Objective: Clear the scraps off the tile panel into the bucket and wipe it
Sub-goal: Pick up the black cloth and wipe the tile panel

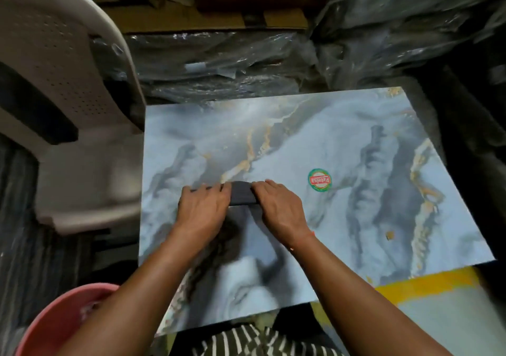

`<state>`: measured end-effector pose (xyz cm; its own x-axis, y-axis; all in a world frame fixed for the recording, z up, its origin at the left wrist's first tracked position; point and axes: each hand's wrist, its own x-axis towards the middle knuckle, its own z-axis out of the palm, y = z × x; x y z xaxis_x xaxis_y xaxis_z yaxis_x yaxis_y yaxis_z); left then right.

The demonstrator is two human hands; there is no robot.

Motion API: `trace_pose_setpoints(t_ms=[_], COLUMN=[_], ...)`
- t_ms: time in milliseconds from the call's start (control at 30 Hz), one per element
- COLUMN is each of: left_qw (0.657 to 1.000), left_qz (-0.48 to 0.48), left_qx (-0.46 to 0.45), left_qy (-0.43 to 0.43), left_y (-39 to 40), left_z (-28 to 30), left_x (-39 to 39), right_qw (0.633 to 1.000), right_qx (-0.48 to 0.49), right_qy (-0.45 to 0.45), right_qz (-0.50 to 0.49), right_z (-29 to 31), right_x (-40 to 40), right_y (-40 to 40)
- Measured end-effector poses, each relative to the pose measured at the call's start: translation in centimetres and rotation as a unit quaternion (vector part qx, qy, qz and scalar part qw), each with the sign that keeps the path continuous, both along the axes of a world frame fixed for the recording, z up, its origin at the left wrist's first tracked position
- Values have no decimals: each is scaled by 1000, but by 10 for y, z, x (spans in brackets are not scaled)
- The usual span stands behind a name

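Left hand [204, 207] palm down on the panel [342, 142], fingers curled over the left end of a dark grey cloth [242, 195], thumb toward its middle. Right hand [279, 205] likewise palm down, fingers curled over the cloth's right end, just beside the left hand. Cloth folded into a short band, lying flat on the panel between and under both hands, only its middle showing. Both forearms reaching in from the bottom edge, bare.

Panel pale blue-grey with dark and gold marble veining, lying flat, its near edge over the lap. Round green-and-red sticker [319, 180] on the panel to the right of the right hand, apart from it. Small golden-brown scrap [389, 235] on the panel toward its right near corner, well apart from the hands.

Pink bucket [52, 322] at bottom left, beside the left forearm and off the panel; contents too unclear to tell. White plastic chair [63, 114] to the left of the panel. Clear plastic-wrapped bundles [219, 65] beyond the far edge, cardboard [208, 18] behind them. Striped garment [246, 339] at the bottom edge, below the panel. Second panel with a yellow band [427, 283] showing under the near right corner.
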<state>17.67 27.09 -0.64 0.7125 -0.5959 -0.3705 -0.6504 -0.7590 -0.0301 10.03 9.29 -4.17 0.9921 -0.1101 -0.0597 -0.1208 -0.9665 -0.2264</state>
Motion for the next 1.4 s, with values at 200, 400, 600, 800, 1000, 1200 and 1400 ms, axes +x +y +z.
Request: trace_pose_setpoints(t_ms=[200,400,600,800,1000,1200,1400], left_qw=[999,1000,998,990,988,990,996], left_qz=[47,-2,-42,-65,-85,-75,-18], left_qx=[-6,-10,-35,-121,-129,-116,-90], left_qy=[4,-17,-26,-20,0,-16,-20], left_y=[-120,-197,-238,-262,-308,-382,-463], left_z=[-1,6,11,-3,5,-5,-39], left_x=[-76,-118,-128,-150,-171,-200,-269], right_qw=[999,999,999,998,999,999,995], right_qx=[-10,-24,-46,-35,-20,-22,-69], right_qy=[29,23,-9,25,14,10,17], right_qz=[8,33,11,-41,-35,-32,66], right_z=[7,31,40,50,49,29,-14], right_x=[-77,-118,-144,-170,-195,-220,-261], right_y=[-111,-195,-230,-256,-305,-380,-475])
